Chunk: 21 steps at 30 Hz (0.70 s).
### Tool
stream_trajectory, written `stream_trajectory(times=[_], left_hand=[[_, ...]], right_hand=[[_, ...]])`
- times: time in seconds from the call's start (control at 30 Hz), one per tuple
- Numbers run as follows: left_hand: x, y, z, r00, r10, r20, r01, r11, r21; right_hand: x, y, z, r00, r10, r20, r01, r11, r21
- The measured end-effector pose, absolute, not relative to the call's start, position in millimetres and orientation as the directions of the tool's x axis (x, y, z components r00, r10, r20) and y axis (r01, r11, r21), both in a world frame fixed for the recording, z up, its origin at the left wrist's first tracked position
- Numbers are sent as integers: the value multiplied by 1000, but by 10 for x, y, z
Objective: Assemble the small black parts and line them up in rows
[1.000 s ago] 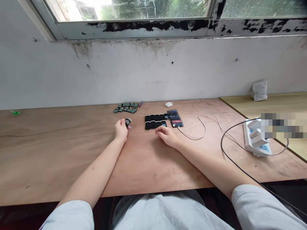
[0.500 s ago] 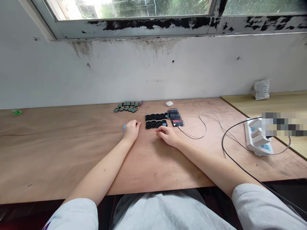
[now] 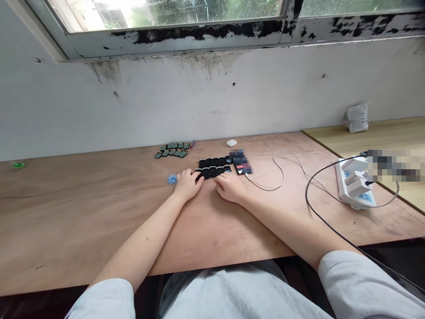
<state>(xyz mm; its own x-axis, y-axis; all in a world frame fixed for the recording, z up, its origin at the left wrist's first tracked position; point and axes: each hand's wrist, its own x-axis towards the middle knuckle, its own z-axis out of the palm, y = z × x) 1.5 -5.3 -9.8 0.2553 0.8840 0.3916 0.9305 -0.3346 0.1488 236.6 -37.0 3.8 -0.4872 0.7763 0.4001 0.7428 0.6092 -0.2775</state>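
Observation:
My left hand [image 3: 188, 185] rests on the table at the left end of the front row of black plastic pieces [image 3: 214, 172], thumb and forefinger closed on the end piece. My right hand [image 3: 229, 187] lies against the near side of the same row, towards its right end. Its fingers are curled, and what they hold, if anything, is hidden. Directly behind is a second row of black plastic pieces [image 3: 214, 162]. Beside my left hand sits a small blue item [image 3: 171, 179]. Small green-topped squares [image 3: 172, 149] lie in two rows farther back.
A partly blurred phone-like device [image 3: 242, 165] has a white cable [image 3: 281, 175] running to a power strip [image 3: 357, 188] on the right. A white case [image 3: 231, 143] lies near the wall. A black cable [image 3: 307, 195] loops past my right arm. A green item [image 3: 17, 165] is far left.
My left hand has moved right to the front row's left end, which now reaches farther left. The blue item is more exposed. My right fingers have curled in closer. The view has shifted slightly.

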Motion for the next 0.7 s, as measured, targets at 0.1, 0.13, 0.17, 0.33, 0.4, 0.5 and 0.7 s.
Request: stream_trajectory(times=[0.1, 0.13, 0.17, 0.33, 0.4, 0.5, 0.7], left_hand=[[6, -48, -97, 290, 881, 373, 920, -364, 146], [2, -45, -97, 297, 881, 369, 915, -372, 153], [-1, -42, -98, 301, 880, 367, 911, -379, 163], [-14, -35, -99, 307, 876, 372, 897, -397, 194], [-16, -40, -91, 322, 873, 368, 891, -411, 195], [-16, -53, -71, 336, 869, 363, 882, -425, 201], [-11, -65, -40, 335, 865, 373, 865, -439, 242]], right_hand=[[2418, -302, 88, -428, 807, 407, 843, 519, -142], [2444, -266, 99, -397, 816, 420, 868, 482, -115], [2474, -226, 106, -353, 826, 439, 895, 434, -98], [2591, -27, 74, -241, 859, 452, 952, 299, -61], [2602, 17, 44, -249, 862, 441, 952, 303, -54], [2594, 44, 12, -278, 870, 408, 944, 326, -50], [2593, 79, -9, -282, 908, 311, 943, 322, -85]])
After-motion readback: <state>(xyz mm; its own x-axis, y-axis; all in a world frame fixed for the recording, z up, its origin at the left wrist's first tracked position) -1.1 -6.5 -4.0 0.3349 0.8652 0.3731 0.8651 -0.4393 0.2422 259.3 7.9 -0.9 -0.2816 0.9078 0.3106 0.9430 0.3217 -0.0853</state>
